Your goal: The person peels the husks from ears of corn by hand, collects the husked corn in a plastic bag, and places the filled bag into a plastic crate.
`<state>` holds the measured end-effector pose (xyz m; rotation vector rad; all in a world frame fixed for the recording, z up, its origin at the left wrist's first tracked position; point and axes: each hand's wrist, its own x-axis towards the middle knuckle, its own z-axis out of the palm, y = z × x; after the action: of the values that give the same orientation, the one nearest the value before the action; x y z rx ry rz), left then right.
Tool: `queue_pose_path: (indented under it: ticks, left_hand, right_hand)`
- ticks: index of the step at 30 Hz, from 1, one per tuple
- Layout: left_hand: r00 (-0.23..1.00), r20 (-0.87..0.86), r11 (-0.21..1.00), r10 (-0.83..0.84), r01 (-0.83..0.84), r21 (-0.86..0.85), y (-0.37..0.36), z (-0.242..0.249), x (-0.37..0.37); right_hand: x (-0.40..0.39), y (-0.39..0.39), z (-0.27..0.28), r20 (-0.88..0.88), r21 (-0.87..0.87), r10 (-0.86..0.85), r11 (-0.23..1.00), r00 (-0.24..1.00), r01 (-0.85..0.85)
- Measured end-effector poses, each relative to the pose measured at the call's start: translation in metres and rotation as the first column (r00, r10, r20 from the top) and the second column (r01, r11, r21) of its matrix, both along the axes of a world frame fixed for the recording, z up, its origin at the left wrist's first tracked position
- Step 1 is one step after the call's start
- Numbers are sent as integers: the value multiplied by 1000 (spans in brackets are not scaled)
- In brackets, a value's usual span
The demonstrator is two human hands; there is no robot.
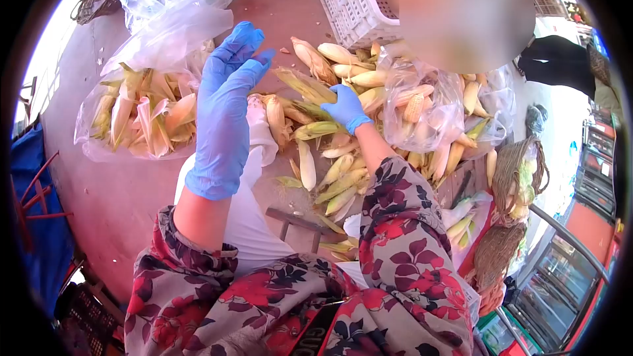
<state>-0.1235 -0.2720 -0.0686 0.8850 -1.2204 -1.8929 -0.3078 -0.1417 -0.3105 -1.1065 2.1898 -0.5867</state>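
Observation:
My left hand [227, 86], in a blue glove, is raised with its thumb apart from the bent fingers and nothing visible between them. Over the pile of corn, my right hand [346, 108], gloved the same way, has its fingers closed round the end of a green-husked ear of corn [304, 88]. Its palm side is hidden from me. Beneath and around it lie several ears in pale husks, such as one long ear [306, 166]. To the left, a clear plastic bag [86, 128] holds corn and loose husks.
A white plastic crate [343, 3] stands at the far side, beside a person whose head is blurred. Another clear bag [395, 122] of corn is on the right. Near my legs is a metal frame [297, 219]. Woven baskets [504, 250] stand at the right.

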Motion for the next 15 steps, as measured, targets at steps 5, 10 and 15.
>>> queue_pose_path:
  ticks: [5, 10, 15]
  left_hand:
    - [965, 127, 971, -229, 235, -33, 29, -27, -18]
    - [730, -71, 731, -680, 682, 12, 142, -8, -34]
    - [683, -280, 709, -675, 705, 10, 216, 23, -2]
  right_hand:
    - [13, 95, 120, 656, -168, -303, 834, 691, 526]
    - [90, 167, 230, 522, -468, -312, 673, 794, 572]
    - [126, 229, 281, 493, -585, -398, 506, 774, 633]
